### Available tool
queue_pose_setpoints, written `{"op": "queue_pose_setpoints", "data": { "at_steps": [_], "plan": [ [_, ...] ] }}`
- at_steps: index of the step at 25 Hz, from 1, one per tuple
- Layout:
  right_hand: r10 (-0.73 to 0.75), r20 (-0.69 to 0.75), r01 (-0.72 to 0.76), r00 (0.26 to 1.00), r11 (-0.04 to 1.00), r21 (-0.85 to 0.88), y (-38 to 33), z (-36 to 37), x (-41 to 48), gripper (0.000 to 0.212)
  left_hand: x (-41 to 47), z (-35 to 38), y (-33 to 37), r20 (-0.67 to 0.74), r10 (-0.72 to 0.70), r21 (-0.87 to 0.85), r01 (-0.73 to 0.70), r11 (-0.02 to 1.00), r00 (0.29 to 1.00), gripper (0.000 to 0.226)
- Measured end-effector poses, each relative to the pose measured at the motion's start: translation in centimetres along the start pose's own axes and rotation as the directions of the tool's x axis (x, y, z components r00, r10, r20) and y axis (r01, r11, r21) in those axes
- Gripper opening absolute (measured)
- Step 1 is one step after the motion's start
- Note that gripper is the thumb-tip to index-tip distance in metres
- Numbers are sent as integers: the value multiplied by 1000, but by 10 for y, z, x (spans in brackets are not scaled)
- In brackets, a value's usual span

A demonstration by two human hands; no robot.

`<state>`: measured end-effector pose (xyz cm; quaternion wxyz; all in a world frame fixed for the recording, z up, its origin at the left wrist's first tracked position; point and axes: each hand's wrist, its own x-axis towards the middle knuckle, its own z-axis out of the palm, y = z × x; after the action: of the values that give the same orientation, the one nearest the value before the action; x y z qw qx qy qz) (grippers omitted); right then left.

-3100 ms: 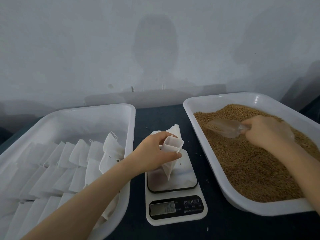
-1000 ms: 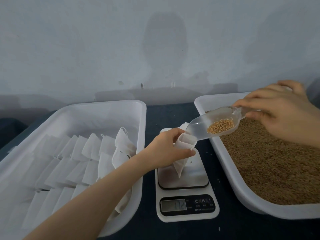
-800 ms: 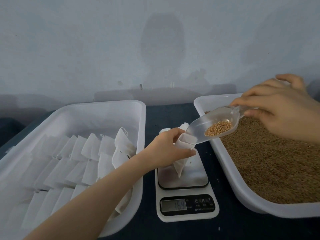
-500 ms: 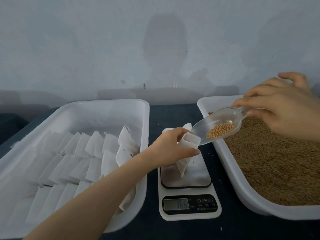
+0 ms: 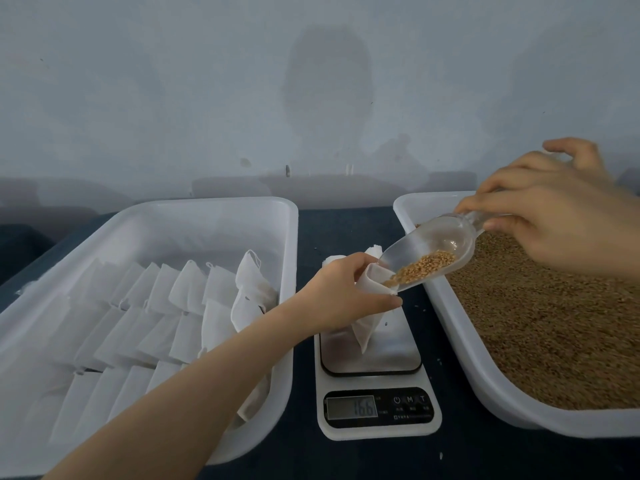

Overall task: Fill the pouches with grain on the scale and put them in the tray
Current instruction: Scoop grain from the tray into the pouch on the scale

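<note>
My left hand (image 5: 343, 292) holds a white pouch (image 5: 367, 323) open and upright on the plate of the white kitchen scale (image 5: 377, 393). My right hand (image 5: 557, 216) grips the handle of a clear plastic scoop (image 5: 433, 251), tilted down with its tip at the pouch mouth. Brown grain (image 5: 420, 268) slides along the scoop toward the pouch. The scale display shows digits. On the right, a white tray (image 5: 485, 386) holds a bed of grain. The white tray on the left (image 5: 287, 237) holds rows of white pouches (image 5: 156, 313).
Everything stands on a dark tabletop (image 5: 346, 230) against a pale wall. The scale sits in the narrow gap between the two trays. A few loose grains lie on the table beside the scale.
My right hand lifted the scoop with grain out of the right tray, brought it to the pouch mouth and tilted it; grain has slid to the scoop's tip. My left hand kept the pouch.
</note>
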<state>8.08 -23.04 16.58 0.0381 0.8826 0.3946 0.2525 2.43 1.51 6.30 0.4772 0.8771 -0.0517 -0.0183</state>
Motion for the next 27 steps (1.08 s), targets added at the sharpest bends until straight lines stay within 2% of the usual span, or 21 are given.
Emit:
{"op": "queue_pose_setpoints", "data": {
  "at_steps": [7, 14, 19, 22, 24, 25, 27],
  "plan": [
    [-80, -55, 76, 995, 995, -71, -8, -11, 12, 30, -1, -1, 1, -7, 17, -18, -17, 1000, 1000, 47],
    [-223, -126, 193, 967, 958, -211, -25, -25, 17, 36, -2, -1, 0, -36, 2, -10, -2, 1000, 999, 46],
    [-224, -156, 177, 962, 947, -269, -29, -25, 14, 38, -2, -2, 0, -45, -8, 8, 9, 1000, 999, 49],
    [-82, -139, 46, 987, 967, -250, -7, -16, 6, 35, -3, -2, 0, -48, -12, 8, 13, 1000, 999, 46],
    [130, -102, -147, 986, 973, -177, 9, -3, -1, 29, -3, -1, 1, -48, -8, 7, 9, 1000, 999, 42],
    [256, -48, -260, 966, 959, -112, 14, 6, -4, 29, -3, -1, 1, -48, -10, 10, 10, 1000, 999, 42],
    [474, 126, -481, 872, 876, 34, 16, 28, -8, 24, -2, -1, 2, -44, -13, 23, 14, 1000, 999, 42]
  ]
}}
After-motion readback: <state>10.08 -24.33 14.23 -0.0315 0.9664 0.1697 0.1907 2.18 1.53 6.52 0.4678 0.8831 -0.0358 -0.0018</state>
